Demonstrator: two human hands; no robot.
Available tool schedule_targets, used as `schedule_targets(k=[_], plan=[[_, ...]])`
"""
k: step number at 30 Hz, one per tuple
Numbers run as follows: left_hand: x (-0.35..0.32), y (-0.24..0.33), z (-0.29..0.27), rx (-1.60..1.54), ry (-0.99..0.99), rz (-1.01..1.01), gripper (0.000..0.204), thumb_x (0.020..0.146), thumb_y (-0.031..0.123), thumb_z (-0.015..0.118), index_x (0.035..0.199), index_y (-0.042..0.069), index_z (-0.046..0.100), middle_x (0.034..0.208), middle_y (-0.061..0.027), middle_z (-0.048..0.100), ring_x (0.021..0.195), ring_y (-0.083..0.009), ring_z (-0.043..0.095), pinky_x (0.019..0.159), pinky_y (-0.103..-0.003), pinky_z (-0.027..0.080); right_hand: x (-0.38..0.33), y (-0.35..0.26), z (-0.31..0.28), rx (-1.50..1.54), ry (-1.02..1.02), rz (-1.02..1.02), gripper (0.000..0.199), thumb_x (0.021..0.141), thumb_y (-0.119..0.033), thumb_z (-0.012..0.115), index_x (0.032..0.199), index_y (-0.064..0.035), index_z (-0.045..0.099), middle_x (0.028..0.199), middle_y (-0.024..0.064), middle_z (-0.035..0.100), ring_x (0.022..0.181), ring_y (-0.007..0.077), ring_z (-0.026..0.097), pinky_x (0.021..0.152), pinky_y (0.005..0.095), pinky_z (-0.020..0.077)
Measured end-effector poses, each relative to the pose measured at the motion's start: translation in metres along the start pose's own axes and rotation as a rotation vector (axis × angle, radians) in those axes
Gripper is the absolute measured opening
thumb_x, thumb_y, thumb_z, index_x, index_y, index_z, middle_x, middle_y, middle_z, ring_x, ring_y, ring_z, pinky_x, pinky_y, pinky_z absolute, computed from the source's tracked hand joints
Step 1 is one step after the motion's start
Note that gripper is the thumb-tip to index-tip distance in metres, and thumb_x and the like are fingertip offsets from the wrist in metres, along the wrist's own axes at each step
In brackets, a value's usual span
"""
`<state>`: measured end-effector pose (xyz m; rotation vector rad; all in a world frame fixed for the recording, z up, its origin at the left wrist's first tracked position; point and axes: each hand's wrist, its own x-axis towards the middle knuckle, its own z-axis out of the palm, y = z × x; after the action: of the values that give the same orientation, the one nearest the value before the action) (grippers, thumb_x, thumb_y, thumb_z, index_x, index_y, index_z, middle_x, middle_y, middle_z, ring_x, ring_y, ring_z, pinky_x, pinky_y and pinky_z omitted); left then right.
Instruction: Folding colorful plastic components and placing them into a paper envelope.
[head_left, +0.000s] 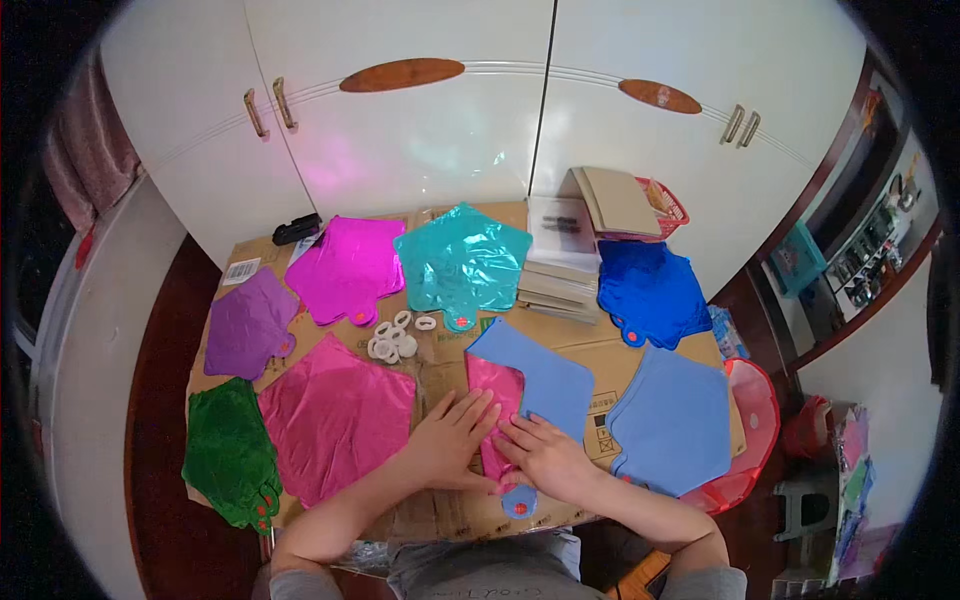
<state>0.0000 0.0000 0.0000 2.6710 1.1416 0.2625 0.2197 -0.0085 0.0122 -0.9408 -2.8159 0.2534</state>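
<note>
At the front middle of the cardboard, a pink foil balloon point(493, 377), flat and folded into a narrow strip, lies over a light blue foil balloon point(560, 375). My left hand point(452, 437) presses on the strip's left side, its fingers stretched out. From the right, my right hand point(545, 452) rests with flat fingers on the strip and the light blue one. Below them a round light blue tab point(519, 502) with a red mark shows. A larger pink foil balloon point(340, 425) is spread out beside my left forearm.
Stacks of purple point(248, 325), magenta point(345, 268), teal point(465, 260), dark blue point(652, 292), green point(230, 450) and light blue foil balloons point(672, 420) surround the work. Small white rings point(393, 340), cardboard pieces point(615, 203) and a red basin point(755, 420) are nearby.
</note>
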Motion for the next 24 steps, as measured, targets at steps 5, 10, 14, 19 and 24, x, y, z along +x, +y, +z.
schedule_targets(k=[5,10,14,19,24], plan=[[0.016,-0.013,-0.008,0.106,-0.023,0.031,0.092,0.071,0.068,0.058,0.14,0.012,0.035,0.144,-0.0197,0.031,0.135,-0.0353,0.026,0.109,-0.053,0.02,-0.003,0.002,0.003,-0.031,-0.004,-0.019,0.057,0.075,-0.041,0.064,0.12,-0.0066,0.057,0.127,0.0105,0.053,0.123,0.025,0.045,0.107,0.0449,0.0287],[0.035,-0.026,-0.014,0.164,-0.014,0.145,0.093,0.069,0.067,0.06,0.139,0.01,0.035,0.143,-0.0162,0.034,0.134,-0.0338,0.029,0.109,-0.053,0.021,-0.004,0.002,0.003,-0.037,-0.004,-0.01,0.057,0.075,-0.042,0.063,0.12,-0.0074,0.057,0.129,0.009,0.052,0.125,0.0243,0.044,0.107,0.0454,0.0283],[0.044,-0.034,-0.015,0.097,-0.021,0.25,0.101,0.066,0.067,0.063,0.138,0.002,0.034,0.142,-0.0181,0.034,0.133,-0.036,0.031,0.109,-0.05,0.023,-0.005,0.003,0.005,0.0,-0.009,-0.003,0.053,0.075,-0.042,0.063,0.115,-0.0083,0.058,0.129,0.0093,0.052,0.125,0.0253,0.044,0.107,0.0458,0.0289],[0.049,-0.031,-0.013,0.079,-0.027,0.306,0.109,0.062,0.071,0.063,0.136,-0.002,0.034,0.142,-0.0233,0.032,0.133,-0.0394,0.028,0.109,-0.049,0.023,-0.006,0.014,0.002,0.102,0.018,-0.114,0.049,0.073,-0.042,0.067,0.108,-0.0083,0.059,0.122,0.0108,0.055,0.121,0.029,0.047,0.103,0.0457,0.0338],[0.043,-0.017,-0.011,0.178,-0.031,0.261,0.11,0.06,0.074,0.061,0.137,-0.001,0.035,0.141,-0.0256,0.03,0.131,-0.0445,0.026,0.107,-0.053,0.021,0.013,0.063,-0.011,0.238,0.195,0.12,0.051,0.073,-0.035,0.07,0.109,-0.0037,0.053,0.115,0.0172,0.053,0.105,0.0345,0.052,0.093,0.046,0.0396]])
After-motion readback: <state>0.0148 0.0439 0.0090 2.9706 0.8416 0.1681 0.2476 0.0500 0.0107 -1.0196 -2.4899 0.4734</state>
